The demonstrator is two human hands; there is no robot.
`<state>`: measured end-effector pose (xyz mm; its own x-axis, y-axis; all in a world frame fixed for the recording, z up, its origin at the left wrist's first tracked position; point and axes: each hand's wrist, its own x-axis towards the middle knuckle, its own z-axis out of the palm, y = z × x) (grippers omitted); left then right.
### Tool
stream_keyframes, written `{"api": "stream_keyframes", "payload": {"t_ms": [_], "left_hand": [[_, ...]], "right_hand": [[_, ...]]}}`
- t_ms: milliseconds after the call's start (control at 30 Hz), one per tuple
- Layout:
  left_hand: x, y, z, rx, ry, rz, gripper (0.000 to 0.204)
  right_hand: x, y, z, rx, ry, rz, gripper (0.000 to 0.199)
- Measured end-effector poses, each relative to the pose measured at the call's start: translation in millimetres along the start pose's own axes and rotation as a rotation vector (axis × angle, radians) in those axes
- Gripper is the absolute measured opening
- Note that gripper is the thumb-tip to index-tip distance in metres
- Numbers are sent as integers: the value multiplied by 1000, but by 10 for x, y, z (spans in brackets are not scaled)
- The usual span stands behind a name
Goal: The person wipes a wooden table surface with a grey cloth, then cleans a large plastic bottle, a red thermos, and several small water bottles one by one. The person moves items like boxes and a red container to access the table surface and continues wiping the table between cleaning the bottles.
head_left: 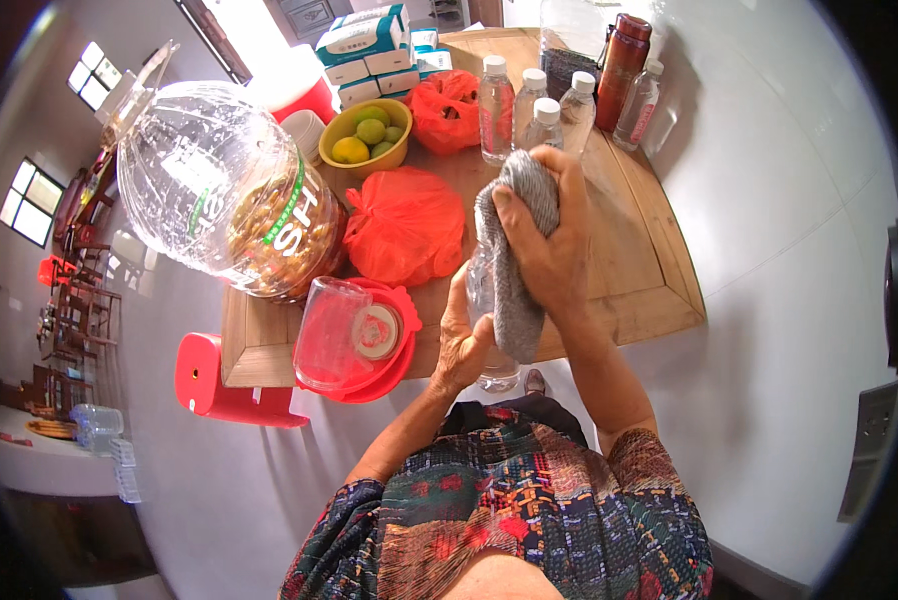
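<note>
My left hand [461,340] grips a clear glass [486,300] from below, in front of my chest and over the near edge of the wooden table [659,270]. My right hand [549,235] presses a grey cloth [517,250] over the top and side of the glass. The cloth hangs down across the glass and hides most of it. Only the base [497,380] and a strip of the left side show.
On the table stand a large clear jar [219,190], a clear jug on a red lidded dish [354,335], two orange-red bags [406,225], a yellow bowl of green fruit [367,135], several small water bottles [529,105], a dark red flask [623,55] and stacked boxes [369,55]. A red stool [224,385] stands at the left.
</note>
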<state>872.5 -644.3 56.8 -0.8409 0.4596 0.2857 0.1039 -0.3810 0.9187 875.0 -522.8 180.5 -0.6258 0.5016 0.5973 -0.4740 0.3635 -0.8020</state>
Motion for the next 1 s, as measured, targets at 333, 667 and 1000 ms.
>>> {"api": "stream_keyframes", "payload": {"t_ms": [333,667,1000], "left_hand": [[-45,115,-132,359,44,174,79],[-214,177,-210,435,-177,177,84],[-26,193,-129,6,73,128,69]], "right_hand": [[-91,-93,-197,-271,-425,-362,38],[77,-18,-218,576,-654,652,25],[-968,184,112,-123,-63,-196,38]]}}
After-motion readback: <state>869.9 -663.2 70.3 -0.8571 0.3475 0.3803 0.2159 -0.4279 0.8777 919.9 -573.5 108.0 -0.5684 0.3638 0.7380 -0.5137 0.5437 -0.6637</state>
